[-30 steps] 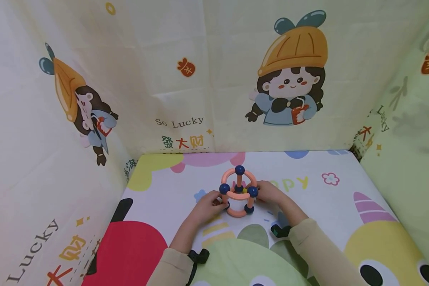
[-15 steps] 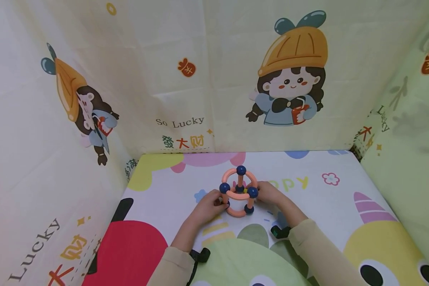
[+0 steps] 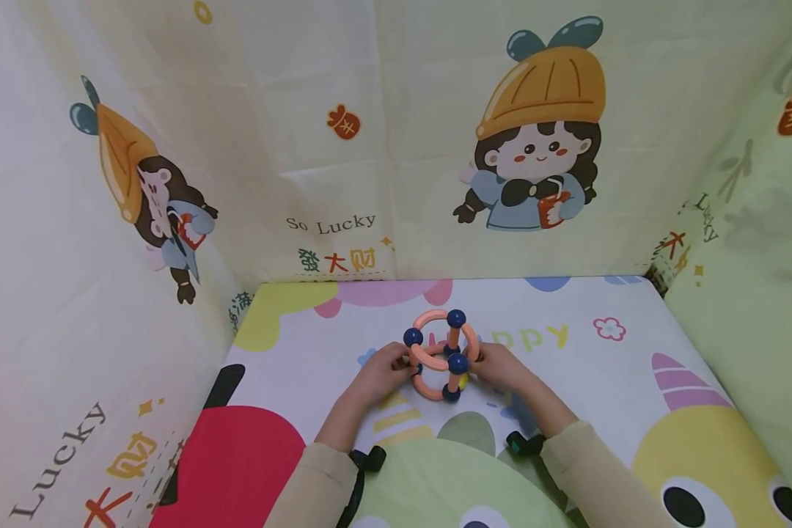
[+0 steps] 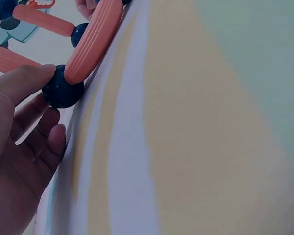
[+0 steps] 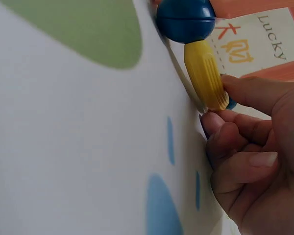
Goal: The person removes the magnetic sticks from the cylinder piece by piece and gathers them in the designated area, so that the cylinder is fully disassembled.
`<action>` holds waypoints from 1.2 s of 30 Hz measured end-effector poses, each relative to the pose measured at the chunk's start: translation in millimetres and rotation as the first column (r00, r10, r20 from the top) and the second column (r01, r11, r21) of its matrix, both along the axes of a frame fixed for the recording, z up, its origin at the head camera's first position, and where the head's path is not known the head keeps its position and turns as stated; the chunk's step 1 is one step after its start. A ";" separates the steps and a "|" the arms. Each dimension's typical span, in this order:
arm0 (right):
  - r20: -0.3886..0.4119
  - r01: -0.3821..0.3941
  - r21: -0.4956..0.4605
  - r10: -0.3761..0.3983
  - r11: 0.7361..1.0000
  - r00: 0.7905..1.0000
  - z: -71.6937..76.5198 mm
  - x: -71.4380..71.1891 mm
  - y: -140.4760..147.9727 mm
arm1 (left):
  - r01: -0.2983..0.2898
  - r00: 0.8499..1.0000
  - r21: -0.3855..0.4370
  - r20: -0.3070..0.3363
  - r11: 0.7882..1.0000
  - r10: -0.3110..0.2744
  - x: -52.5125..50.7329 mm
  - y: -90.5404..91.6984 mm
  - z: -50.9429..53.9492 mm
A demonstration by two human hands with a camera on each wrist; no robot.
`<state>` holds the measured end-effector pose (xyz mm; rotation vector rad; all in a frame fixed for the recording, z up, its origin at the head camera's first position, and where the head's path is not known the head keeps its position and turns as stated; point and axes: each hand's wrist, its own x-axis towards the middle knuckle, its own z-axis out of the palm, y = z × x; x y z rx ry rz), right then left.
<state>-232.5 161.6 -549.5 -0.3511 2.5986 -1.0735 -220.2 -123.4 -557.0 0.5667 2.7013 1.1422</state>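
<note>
A toy frame of salmon rods [image 3: 429, 358] and dark blue balls stands on the table between both hands. Curved rods form its upper and lower rings, with straight uprights between them. At its lower left, my left hand [image 3: 383, 374] pinches a dark blue ball [image 4: 63, 96], thumb on top, other fingers curled below. My right hand [image 3: 499, 365] holds a short yellow rod [image 5: 205, 73] at the lower right, thumb against its ribbed side. One end of that rod meets a blue ball [image 5: 185, 20]. Part of the frame's far side is hidden.
The table cover [image 3: 561, 381] carries printed cartoon figures and letters. Cream cloth walls [image 3: 422, 249] with printed figures enclose the table's back and both sides. A small black device [image 3: 368, 460] is strapped at the left wrist, another [image 3: 523, 444] at the right.
The toy frame has turned clockwise as seen from above: its back ball moved right, its left ball backward, its right ball forward. The yellow rod now shows at front right. Both hands shifted slightly.
</note>
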 end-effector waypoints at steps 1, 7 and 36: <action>0.005 0.011 0.001 -0.011 1.000 1.000 -0.6 1.4 -0.3 | -0.005 1.000 0.001 0.008 1.000 0.005 -0.4 -0.1 0.6; 0.024 0.076 0.009 -0.076 0.997 0.997 -1.9 7.2 -3.7 | -0.028 0.999 0.009 0.019 1.000 0.027 -4.0 -0.1 0.5; 0.047 0.108 -0.013 -0.107 0.994 0.993 1.0 22.9 -3.4 | -0.083 0.996 0.071 0.042 0.994 0.080 -13.4 1.6 0.5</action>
